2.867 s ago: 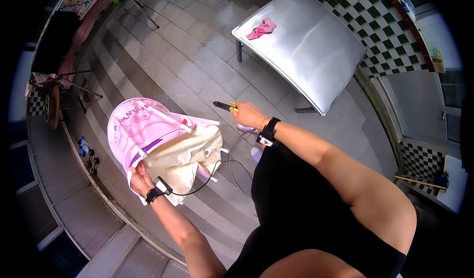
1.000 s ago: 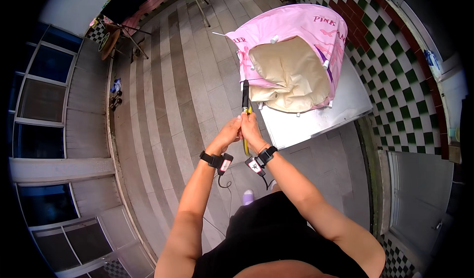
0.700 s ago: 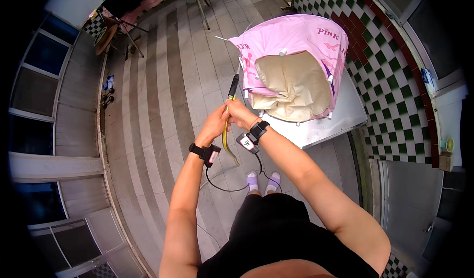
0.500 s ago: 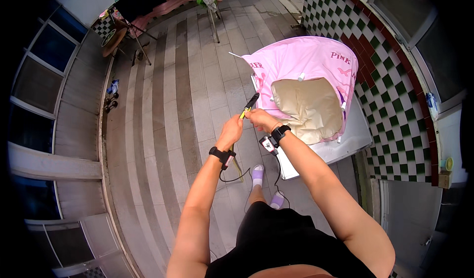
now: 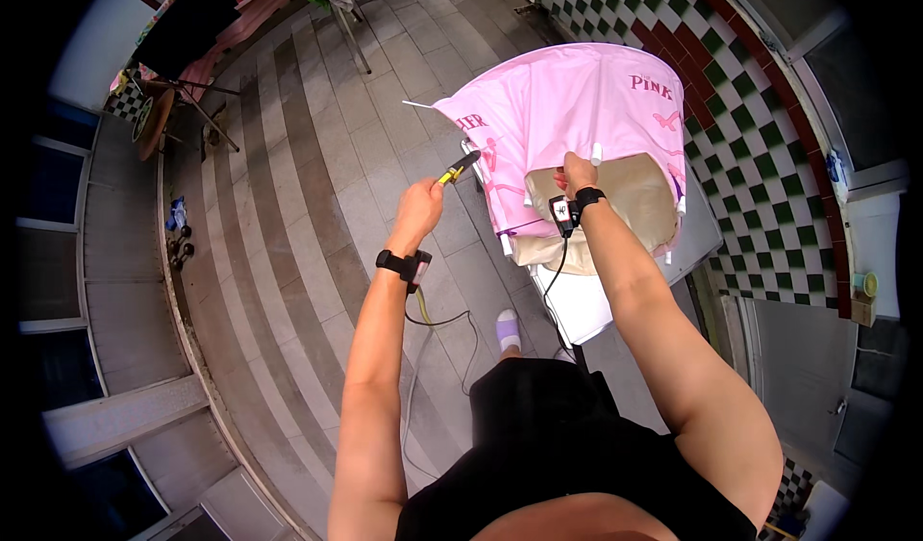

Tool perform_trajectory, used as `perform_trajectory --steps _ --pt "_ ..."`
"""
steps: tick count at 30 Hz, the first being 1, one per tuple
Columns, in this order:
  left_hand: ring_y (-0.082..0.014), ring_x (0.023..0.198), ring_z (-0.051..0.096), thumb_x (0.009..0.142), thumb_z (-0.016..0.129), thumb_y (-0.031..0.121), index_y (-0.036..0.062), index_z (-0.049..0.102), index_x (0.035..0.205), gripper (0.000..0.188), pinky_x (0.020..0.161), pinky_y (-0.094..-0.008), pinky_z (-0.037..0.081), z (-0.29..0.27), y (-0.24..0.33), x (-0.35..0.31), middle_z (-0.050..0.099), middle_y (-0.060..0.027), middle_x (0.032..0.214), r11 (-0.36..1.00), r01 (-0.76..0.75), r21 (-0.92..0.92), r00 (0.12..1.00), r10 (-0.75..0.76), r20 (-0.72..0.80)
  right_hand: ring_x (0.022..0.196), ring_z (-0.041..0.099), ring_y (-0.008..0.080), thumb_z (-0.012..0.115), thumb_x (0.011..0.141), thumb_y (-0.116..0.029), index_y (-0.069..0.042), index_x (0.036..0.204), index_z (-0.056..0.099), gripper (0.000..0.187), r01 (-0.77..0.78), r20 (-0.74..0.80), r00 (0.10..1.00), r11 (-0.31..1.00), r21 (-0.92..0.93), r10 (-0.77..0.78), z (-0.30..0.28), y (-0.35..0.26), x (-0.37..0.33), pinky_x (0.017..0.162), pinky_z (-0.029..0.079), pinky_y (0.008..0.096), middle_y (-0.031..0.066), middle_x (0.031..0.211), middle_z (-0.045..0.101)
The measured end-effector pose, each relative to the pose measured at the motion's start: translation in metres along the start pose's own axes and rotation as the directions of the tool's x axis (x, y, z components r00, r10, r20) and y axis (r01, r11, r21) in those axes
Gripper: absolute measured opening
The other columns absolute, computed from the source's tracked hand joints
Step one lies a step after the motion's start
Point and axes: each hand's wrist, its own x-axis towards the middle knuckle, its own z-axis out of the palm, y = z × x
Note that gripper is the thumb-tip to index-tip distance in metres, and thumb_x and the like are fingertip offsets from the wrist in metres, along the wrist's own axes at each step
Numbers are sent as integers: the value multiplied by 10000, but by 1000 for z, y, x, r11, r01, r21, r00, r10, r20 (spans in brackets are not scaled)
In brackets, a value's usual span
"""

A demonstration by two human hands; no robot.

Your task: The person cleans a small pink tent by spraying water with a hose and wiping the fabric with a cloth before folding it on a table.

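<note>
Presently, hands: apart from each other; the left hand [image 5: 420,206] is wrapped round a yellow-and-black hose nozzle [image 5: 461,165]; the right hand [image 5: 577,174] is at the upper edge of a cream lining [image 5: 630,200], its fingers curled; whether they pinch the fabric I cannot tell
Nozzle: slanted, its black tip toward the upper right, near the left side of a pink fabric cover [image 5: 567,89]; whether the tip touches it I cannot tell
Pink cover: on the silver counter [image 5: 579,312], spread over much of the top; dark pink lettering and figures on its outer side; the cream lining shows in its mouth, facing the person
White tubes: short ends stick out around that mouth; one tube end [image 5: 596,154] stands just beside the right hand
Hose: a yellow length [image 5: 423,302] hangs below the left wrist; a paler line runs on down over the grey floor tiles [image 5: 317,252]
Wrists: a black strap on each, with a small box on the left one [image 5: 419,268] and another on the right one [image 5: 562,212]; dark cables trail from them
Feet: a lilac slipper [image 5: 508,329] beside the near end of the counter
Surroundings: a green-and-white checkered wall [image 5: 760,156] on the right; a black cloth [image 5: 187,26] at upper left; dark dumbbells [image 5: 180,250] on the floor at left
</note>
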Motion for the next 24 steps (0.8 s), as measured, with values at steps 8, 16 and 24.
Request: perform_trajectory --steps 8,16,24 --pt "-433 871 639 947 501 244 6 665 1054 309 746 -480 494 14 15 32 668 -246 895 997 -37 -74 999 35 -29 489 636 179 565 884 -311 102 782 615 428 340 24 912 722 -603 -410 -136 44 14 448 518 310 123 605 643" --pt "-405 837 657 950 513 251 2 669 1068 317 722 -442 497 8 83 46 673 -238 885 972 -145 -187 987 129 -96 490 637 191 602 881 -337 140 882 608 477 165 -23 975 784 -598 -222 -237 33 -20 457 549 305 130 650 643" --pt "-302 748 643 957 513 244 -9 673 1068 319 700 -390 482 38 210 52 664 -195 812 975 -192 -111 981 191 -20 731 675 326 507 900 -410 127 916 645 554 226 41 953 617 -754 -299 -255 68 3 742 540 396 220 746 657"
